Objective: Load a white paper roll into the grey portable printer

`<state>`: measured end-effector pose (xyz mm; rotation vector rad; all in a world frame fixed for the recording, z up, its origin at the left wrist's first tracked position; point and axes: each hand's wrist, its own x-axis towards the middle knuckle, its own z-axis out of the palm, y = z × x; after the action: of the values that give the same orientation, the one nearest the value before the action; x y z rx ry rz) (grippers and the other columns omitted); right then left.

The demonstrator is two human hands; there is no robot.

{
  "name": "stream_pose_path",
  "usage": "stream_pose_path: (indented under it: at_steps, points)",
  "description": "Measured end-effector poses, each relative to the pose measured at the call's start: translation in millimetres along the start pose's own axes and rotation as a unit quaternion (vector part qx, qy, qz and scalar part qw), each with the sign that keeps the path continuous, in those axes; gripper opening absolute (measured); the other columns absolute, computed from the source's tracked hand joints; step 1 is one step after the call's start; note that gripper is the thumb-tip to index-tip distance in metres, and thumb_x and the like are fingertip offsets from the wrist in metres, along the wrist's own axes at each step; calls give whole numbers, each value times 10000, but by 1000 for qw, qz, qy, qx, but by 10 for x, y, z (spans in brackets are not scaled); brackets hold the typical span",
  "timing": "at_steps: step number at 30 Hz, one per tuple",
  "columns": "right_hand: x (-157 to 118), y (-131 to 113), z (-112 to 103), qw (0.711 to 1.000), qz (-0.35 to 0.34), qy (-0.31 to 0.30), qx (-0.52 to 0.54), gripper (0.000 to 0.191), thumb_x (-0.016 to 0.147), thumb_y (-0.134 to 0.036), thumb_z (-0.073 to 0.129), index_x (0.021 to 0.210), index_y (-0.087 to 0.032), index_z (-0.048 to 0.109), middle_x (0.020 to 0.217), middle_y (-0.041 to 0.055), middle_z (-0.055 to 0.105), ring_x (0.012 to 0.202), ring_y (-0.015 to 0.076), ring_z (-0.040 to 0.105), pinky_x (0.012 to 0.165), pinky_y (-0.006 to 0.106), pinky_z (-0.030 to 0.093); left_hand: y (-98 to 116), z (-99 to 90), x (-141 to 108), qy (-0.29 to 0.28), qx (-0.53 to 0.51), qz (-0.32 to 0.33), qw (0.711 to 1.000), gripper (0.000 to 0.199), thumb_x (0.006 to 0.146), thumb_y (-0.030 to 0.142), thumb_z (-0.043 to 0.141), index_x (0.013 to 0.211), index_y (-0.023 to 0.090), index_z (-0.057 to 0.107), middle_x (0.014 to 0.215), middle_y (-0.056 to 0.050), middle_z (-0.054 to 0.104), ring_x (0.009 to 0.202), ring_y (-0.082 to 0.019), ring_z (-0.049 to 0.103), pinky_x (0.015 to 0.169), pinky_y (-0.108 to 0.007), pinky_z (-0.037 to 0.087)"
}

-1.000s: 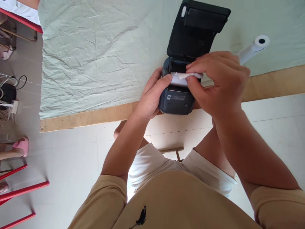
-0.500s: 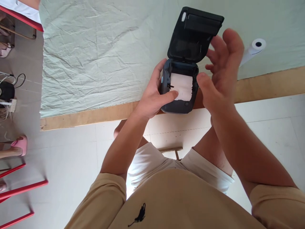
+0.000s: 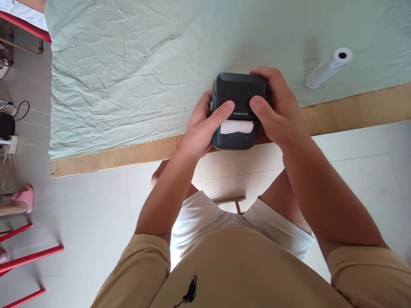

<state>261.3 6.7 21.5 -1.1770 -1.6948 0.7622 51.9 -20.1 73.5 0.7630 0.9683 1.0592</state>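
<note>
Between both hands is a dark label printer with its lid down, held over the table's near edge. A torn-edged strip of white paper sticks out of the slot below the lid. My left hand wraps round the printer's left side, its thumb lying on the lid. On the other side my right hand grips the printer, thumb on the lid and fingers round the far right edge. Upright on the cloth to the right stands a white paper roll with a dark core hole.
A wrinkled pale green cloth covers the table, whose bare wooden edge runs along the front. At the left are red metal bars, a pink slipper on another person's foot, and cables on the floor.
The printer's lid was up, showing the paper inside; now it is down. My right hand has moved left from beside the lid and closed round the printer.
</note>
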Motion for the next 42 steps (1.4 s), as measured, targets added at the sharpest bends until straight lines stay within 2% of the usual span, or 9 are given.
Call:
stream_pose_path:
  at_steps: [10, 17, 19, 23, 27, 31, 37, 40, 42]
  points:
    - [23, 226, -25, 999, -35, 16, 7, 804, 954, -1012, 735, 1560, -485, 703, 1413, 45, 853, 1210, 342, 854, 1021, 549, 770, 14, -85, 13, -52, 40, 32, 997, 415, 1011, 617, 937, 1238, 303, 787, 1153, -63, 807, 1323, -366, 880, 852, -402, 730]
    - [-6, 131, 49, 999, -31, 27, 9, 872, 975, -1067, 638, 1640, -502, 640, 1451, 34, 834, 1184, 328, 849, 1002, 541, 766, 11, -94, 71, -127, -22, 58, 990, 354, 1160, 602, 791, 1380, 328, 746, 1529, -52, 852, 1663, -365, 709, 1282, -487, 696]
    - [-3, 37, 34, 999, -35, 19, 9, 857, 1011, -1055, 583, 1637, -473, 645, 1427, 42, 842, 1134, 325, 848, 995, 561, 770, 8, -79, 99, -92, -23, 70, 993, 404, 1241, 657, 620, 1349, 285, 735, 1562, -56, 851, 1758, -386, 631, 1359, -468, 633]
    - [4, -79, -34, 999, -32, 4, 34, 770, 1062, -999, 559, 1598, -457, 667, 1467, 40, 826, 1285, 356, 837, 1148, 614, 741, 37, -7, 99, -48, -67, 37, 996, 361, 1329, 308, 383, 1316, 186, 723, 1421, -30, 868, 1758, -314, 651, 1363, -427, 596]
    - [-1, -68, -41, 996, -53, -4, 70, 699, 1065, -931, 632, 1605, -488, 650, 1586, 24, 780, 1411, 370, 801, 1242, 650, 705, 72, 64, 68, -3, -98, 5, 995, 402, 1311, 346, 435, 1110, 212, 756, 1201, -62, 880, 1541, -279, 806, 1292, -390, 665]
    - [-10, -70, -15, 997, -56, 2, 60, 820, 921, -835, 848, 1634, -499, 625, 1634, 33, 732, 1438, 390, 767, 1272, 669, 686, 75, 101, 61, 40, -94, -10, 995, 420, 1287, 380, 473, 970, 243, 713, 934, -66, 776, 1571, -336, 772, 1309, -485, 676]
    - [-36, -57, -14, 997, -50, 53, -17, 785, 827, -740, 921, 1520, -467, 672, 1407, 75, 722, 1351, 393, 739, 1076, 606, 711, 127, 134, 43, 28, -107, -32, 993, 484, 1299, 417, 402, 1022, 229, 751, 1054, -105, 856, 1590, -357, 763, 1318, -483, 658]
    - [-60, -72, 63, 981, -104, 156, -46, 711, 888, -867, 841, 1430, -426, 709, 1147, 60, 678, 998, 307, 694, 849, 515, 658, 143, 135, 36, -27, -120, -42, 992, 603, 1309, 534, 353, 1075, 204, 800, 1066, -132, 889, 1516, -370, 821, 1297, -501, 676]
    - [-57, -140, 122, 968, -126, 217, -27, 586, 1005, -880, 752, 1353, -410, 718, 1139, 33, 655, 716, 189, 518, 664, 426, 517, 125, 122, 40, -30, -108, -23, 993, 535, 1296, 550, 466, 1020, 216, 779, 1020, -100, 868, 1494, -360, 834, 1298, -499, 670]
